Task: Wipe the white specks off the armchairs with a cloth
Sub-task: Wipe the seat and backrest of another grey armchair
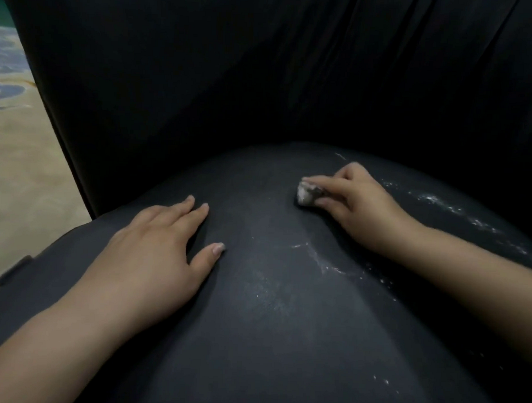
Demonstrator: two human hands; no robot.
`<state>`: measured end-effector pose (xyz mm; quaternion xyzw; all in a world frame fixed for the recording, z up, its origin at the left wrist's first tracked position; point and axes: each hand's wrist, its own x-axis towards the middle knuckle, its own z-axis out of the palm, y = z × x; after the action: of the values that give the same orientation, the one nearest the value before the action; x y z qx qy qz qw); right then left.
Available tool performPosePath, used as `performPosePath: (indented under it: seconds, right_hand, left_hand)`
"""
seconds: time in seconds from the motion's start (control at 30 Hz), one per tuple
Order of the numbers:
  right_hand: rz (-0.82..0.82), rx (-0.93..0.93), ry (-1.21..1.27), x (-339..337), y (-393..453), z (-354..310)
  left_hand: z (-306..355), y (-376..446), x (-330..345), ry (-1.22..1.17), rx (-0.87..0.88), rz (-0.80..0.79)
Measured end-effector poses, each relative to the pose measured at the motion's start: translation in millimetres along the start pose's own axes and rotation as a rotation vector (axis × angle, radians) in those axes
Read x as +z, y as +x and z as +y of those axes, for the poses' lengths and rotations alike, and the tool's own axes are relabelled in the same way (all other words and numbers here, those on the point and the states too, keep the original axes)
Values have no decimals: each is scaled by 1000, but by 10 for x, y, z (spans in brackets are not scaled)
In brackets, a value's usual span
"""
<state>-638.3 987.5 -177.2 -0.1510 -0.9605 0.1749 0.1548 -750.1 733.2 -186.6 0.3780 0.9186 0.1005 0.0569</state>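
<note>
At the far left edge a strip of floor (15, 174) shows, pale beige carpet with a blue and gold swirling pattern. Just right of it rises the dark armchair (254, 336), its tall backrest (233, 64) filling the far part of the view in deep shadow, with soft vertical folds in the fabric toward the right. The rounded seat cushion bulges toward the camera and takes up the near half.

The left hand (157, 251) rests flat on the left part of the seat, fingers straight and slightly spread, palm down, holding nothing. To its right, near the middle of the seat, a faint dusty smear and a thin streak of white specks (326, 260) lie on the fabric.

Farther right and farther back, the right hand (352, 201) grips a small crumpled whitish cloth (307, 195), fingers curled over it and pressing it onto the seat. Beyond that hand, a longer trail of white specks runs along the right side of the cushion, and a few more dot the near right.
</note>
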Motion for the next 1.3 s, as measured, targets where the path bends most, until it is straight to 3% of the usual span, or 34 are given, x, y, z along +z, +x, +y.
performPosePath:
  seconds: [0.07,0.17,0.23,0.37,0.43,0.53,0.6,0.63,0.77,0.83,0.93,1.0,1.1,1.17,1.3]
  right_hand:
    - [2,42,37,98,49,-175]
    - [-38,-234,74,238,-246,-485]
    - [-106,-301,81,213,-365,-480]
    - [17,-42,75,185,59,-321]
    - [4,-5,63,243,157,-447]
    - [-53,-314,56,310,-166,-657]
    - [-154,-399,62,230,-380,-577]
    - [-134,-378,37,164,-371,-452]
    - [25,-1,-24,-2,-199,-94]
    - [50,-117,-8,73,-351,-238]
    - [-113,-286,55,134,-672,-442]
    - [-53,-230,22,38,-584,-270]
    - [69,34,-9,-106,-466,3]
    - [85,-14,-1,-64,-556,-80]
    - [-36,-174,54,50,-630,-263]
  left_hand:
    - [19,-7,6,1,-3,3]
    - [21,-7,4,-10,-12,-1]
    - [16,1,-2,-12,-11,-9]
    - [1,8,1,-23,-13,-9]
    - [-4,12,19,-39,-12,-8]
    - [-51,8,46,-61,0,-4]
    - [-86,-13,58,-85,9,8]
    - [-100,-19,58,-93,13,15]
    - [-105,-29,45,-95,12,28]
    - [-94,-26,50,-84,8,40]
    - [-109,-33,55,-74,14,34]
    - [-136,-25,57,-69,22,36]
    - [-141,-23,78,-65,30,46]
    - [-131,-17,87,-72,31,47]
    - [-156,15,96,-76,56,56]
